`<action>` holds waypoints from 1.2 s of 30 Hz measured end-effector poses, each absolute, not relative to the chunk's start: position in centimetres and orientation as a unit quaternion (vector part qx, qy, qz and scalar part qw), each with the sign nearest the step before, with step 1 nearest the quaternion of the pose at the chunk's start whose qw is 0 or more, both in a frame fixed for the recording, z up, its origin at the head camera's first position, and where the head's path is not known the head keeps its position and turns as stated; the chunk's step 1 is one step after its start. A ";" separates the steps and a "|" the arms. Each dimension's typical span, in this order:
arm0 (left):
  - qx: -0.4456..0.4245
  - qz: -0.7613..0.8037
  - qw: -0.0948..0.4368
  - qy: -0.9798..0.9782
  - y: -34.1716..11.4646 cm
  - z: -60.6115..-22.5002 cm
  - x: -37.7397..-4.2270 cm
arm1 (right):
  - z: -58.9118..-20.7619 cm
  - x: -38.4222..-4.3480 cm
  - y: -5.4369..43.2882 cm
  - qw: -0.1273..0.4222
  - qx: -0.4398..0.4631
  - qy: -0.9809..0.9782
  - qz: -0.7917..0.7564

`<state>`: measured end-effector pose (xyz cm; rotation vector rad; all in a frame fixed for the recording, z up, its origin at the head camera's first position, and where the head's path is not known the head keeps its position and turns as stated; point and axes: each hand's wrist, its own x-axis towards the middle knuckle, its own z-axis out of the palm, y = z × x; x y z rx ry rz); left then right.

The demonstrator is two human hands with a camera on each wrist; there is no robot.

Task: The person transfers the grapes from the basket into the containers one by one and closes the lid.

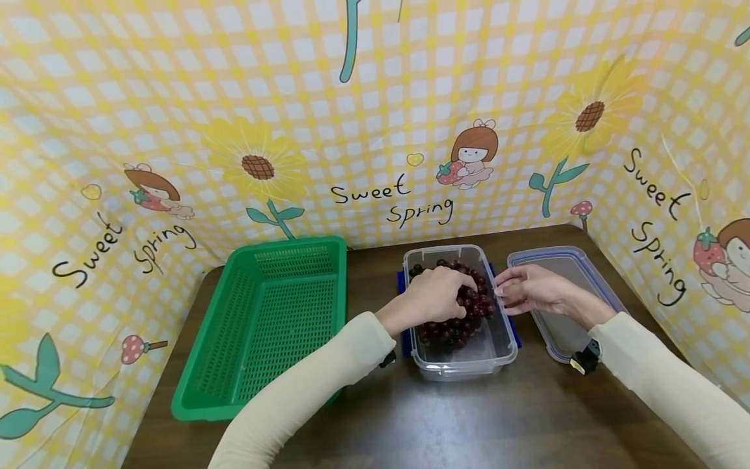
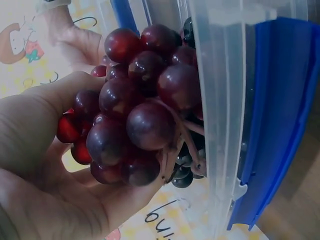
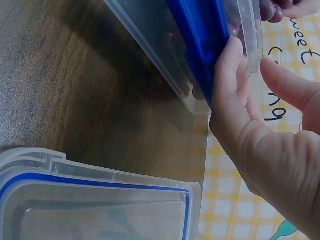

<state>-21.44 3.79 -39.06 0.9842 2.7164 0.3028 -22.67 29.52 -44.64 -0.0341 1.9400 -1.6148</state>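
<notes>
A clear plastic container (image 1: 469, 366) with blue side latches stands on the table, with dark red grapes (image 1: 448, 333) in it. My left hand (image 1: 435, 296) reaches in from above. Its thumb and fingers curl round a bunch of grapes (image 2: 150, 125) at the container's opening, brown stems showing in the left wrist view. At the container's right side, my right hand (image 1: 530, 290) holds the wall by the rim. In the right wrist view its fingers lie along the blue latch (image 3: 200, 40), with the thumb across the rim from them.
A green perforated basket (image 1: 336, 260) stands on the left of the brown table (image 1: 375, 417). The container's clear lid (image 1: 565, 277) with a blue seal lies to the right, under my right wrist. A yellow checked cloth (image 1: 375, 117) hangs behind and at both sides.
</notes>
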 end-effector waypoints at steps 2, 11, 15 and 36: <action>0.340 0.092 0.107 0.930 3.9 -39.2 -21.1 | -44.6 -22.7 29.6 0.305 -0.012 0.733 -0.609; 0.345 0.048 0.085 0.933 4.1 -39.5 -19.7 | -44.8 -22.8 29.7 0.304 -0.018 0.736 -0.605; 0.352 0.038 0.095 0.930 4.1 -39.7 -19.2 | -44.8 -22.8 29.7 0.304 -0.020 0.735 -0.606; 0.385 0.103 0.219 0.891 2.8 -40.0 -18.7 | -44.7 -22.6 29.7 0.303 -0.020 0.724 -0.619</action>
